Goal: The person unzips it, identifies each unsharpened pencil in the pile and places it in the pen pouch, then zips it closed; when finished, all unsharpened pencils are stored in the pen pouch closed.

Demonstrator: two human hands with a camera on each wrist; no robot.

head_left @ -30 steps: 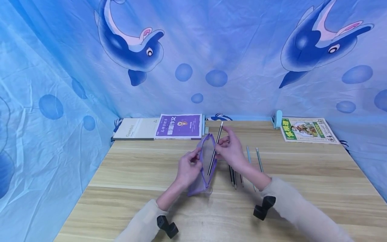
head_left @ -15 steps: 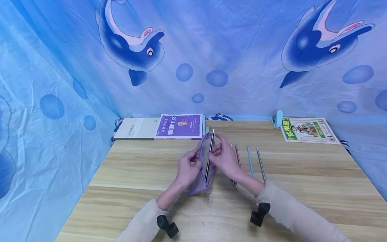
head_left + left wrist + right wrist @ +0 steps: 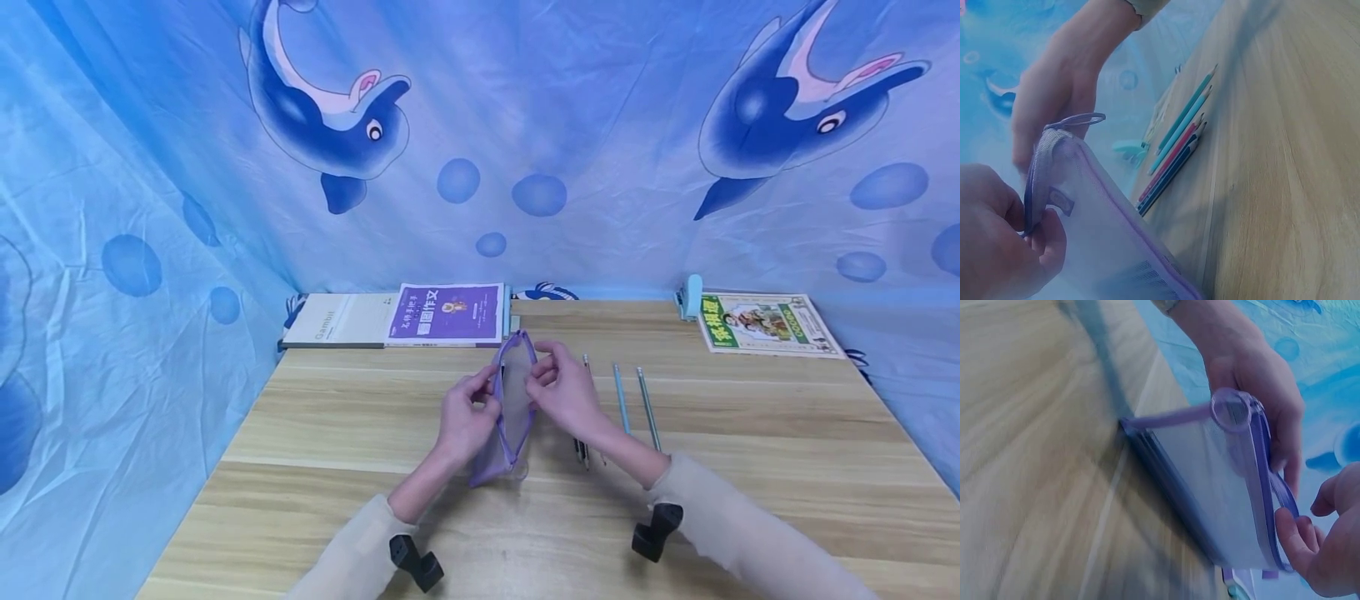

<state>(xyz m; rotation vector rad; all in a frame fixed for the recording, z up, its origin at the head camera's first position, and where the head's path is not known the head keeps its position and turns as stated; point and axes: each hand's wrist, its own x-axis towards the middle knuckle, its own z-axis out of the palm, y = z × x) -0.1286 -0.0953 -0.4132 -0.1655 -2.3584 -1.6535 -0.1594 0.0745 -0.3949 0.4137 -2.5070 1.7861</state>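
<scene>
My left hand [image 3: 467, 417] pinches the left edge of a purple mesh zip pencil case [image 3: 1122, 219], which stands with its mouth spread. In the left wrist view the thumb and fingers of my left hand [image 3: 997, 237] grip the zip edge. My right hand [image 3: 564, 390] is at the right edge of the mouth. Its fingers touch the edge, with the thumb apart and nothing held, as the right wrist view shows of my right hand [image 3: 1335, 544]. Dark pencils [image 3: 1166, 481] lie along the bottom of the case. The end of a dark pencil shows inside the mouth.
Right of the case lie several loose pencils, among them a light blue pencil [image 3: 622, 398] and a teal pencil [image 3: 648, 408]. At the back are a purple book [image 3: 450, 315], a pale notebook [image 3: 341, 318] and a green magazine [image 3: 768, 323]. A blue clip [image 3: 691, 297] stands beside the magazine.
The black pencil in my right hand has moved left and down into the pencil case and been let go. My right hand has drawn back slightly to the right. My left hand stays put.
</scene>
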